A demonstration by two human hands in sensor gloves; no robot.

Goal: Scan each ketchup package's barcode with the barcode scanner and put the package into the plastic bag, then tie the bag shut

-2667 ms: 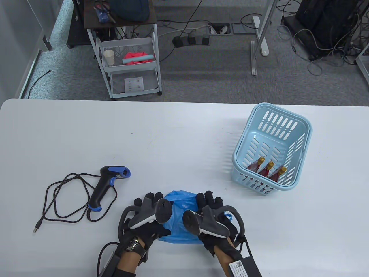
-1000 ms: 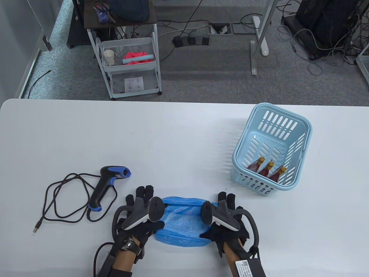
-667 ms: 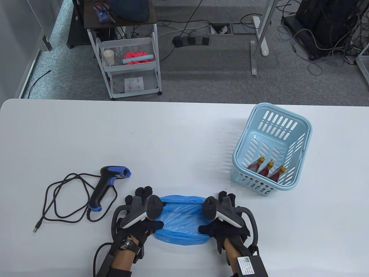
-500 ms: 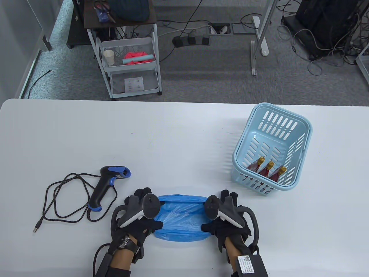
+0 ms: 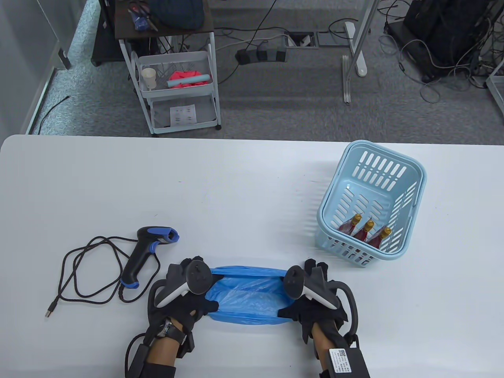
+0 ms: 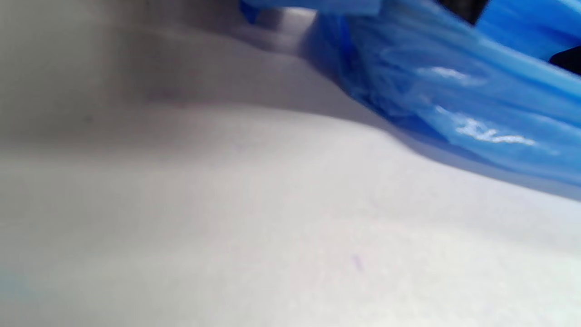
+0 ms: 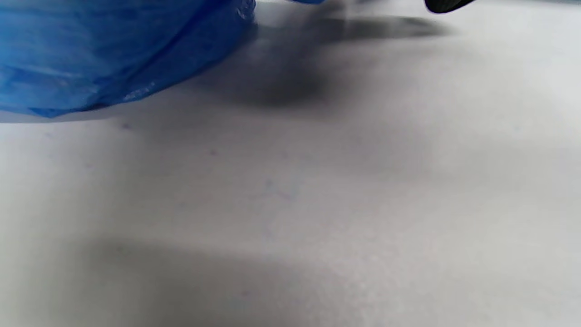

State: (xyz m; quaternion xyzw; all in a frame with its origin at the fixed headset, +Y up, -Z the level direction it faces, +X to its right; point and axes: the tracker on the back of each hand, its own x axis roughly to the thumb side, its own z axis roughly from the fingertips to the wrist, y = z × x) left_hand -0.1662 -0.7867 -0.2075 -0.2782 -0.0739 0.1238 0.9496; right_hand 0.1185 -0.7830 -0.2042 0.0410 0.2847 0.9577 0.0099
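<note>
A blue plastic bag (image 5: 248, 297) lies near the table's front edge, pulled wide between my hands. My left hand (image 5: 185, 293) grips its left end and my right hand (image 5: 315, 293) grips its right end, thumbs on the near rim. The bag fills the upper right of the left wrist view (image 6: 454, 91) and the upper left of the right wrist view (image 7: 113, 50). Three red ketchup packages (image 5: 368, 232) with gold caps stand in the light blue basket (image 5: 409, 173). The black and blue barcode scanner (image 5: 143, 254) lies left of my left hand.
The scanner's black cable (image 5: 84, 271) loops across the table at the left, ending in a USB plug (image 5: 48, 313). The basket stands at the right, tilted toward me. The white table (image 5: 220, 189) stretches behind the bag. A trolley (image 5: 177, 86) stands on the floor beyond.
My hands have moved apart, the left leftward and the right rightward. The bag, bunched between them earlier, is now stretched wider and flatter. Scanner and basket have not moved.
</note>
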